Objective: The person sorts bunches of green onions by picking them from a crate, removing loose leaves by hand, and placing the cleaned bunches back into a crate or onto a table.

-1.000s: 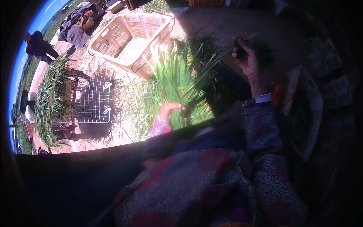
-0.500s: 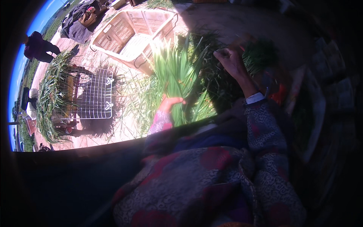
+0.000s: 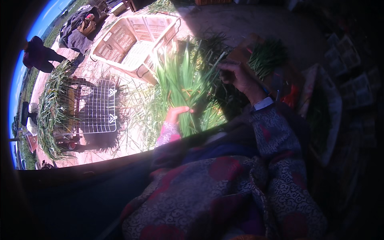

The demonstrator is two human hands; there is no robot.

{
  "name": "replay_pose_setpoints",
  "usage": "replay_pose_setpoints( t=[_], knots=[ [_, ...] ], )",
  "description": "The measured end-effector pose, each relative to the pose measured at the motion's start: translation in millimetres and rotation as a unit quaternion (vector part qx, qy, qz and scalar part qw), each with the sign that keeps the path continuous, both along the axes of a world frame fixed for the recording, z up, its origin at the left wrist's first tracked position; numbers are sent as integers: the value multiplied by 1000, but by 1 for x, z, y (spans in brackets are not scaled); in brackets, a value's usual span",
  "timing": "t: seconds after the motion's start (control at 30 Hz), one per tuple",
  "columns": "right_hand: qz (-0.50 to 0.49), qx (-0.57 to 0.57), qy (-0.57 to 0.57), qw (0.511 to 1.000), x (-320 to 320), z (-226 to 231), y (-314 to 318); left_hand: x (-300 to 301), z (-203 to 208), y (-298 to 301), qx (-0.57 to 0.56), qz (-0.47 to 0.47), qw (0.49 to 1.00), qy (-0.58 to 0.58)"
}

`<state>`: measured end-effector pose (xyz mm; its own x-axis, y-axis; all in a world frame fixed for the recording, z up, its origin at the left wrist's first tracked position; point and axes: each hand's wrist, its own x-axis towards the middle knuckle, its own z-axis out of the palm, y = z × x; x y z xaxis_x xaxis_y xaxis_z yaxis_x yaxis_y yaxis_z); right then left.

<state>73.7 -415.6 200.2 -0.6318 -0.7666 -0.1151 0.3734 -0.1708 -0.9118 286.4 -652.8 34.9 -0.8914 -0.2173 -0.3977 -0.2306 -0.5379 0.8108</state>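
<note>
leaf bundle (image 3: 183, 90), grasped in the left hand (image 3: 175, 114), extended lengthwise forward, left of the right hand (image 3: 240, 78), whose grip was unclear.

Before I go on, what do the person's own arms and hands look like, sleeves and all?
The left hand and right hand are ungloved. The right sleeve is long, dark grey with pale scrollwork and red patches; a whitish band shows at its wrist end. The left sleeve looks pale with pinkish-red areas where sun hits it; its finer pattern is hard to read.
</note>
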Motion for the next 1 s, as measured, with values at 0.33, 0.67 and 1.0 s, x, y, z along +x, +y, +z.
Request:
replay_pose_setpoints(
  t=[0.33, 0.67, 1.0],
  knots=[
    [78, 226, 186, 953, -14, 27, 54, 2, -14, -11, 1, 27, 1000, 16],
    [-69, 36, 19, 997, -21, -2, -1, -1, 5, 8, 64, -37, 997, -4],
    [-297, 55, 235, 924, -40, 80, 47, 11, -28, -23, 53, -15, 998, -41]
  ],
)
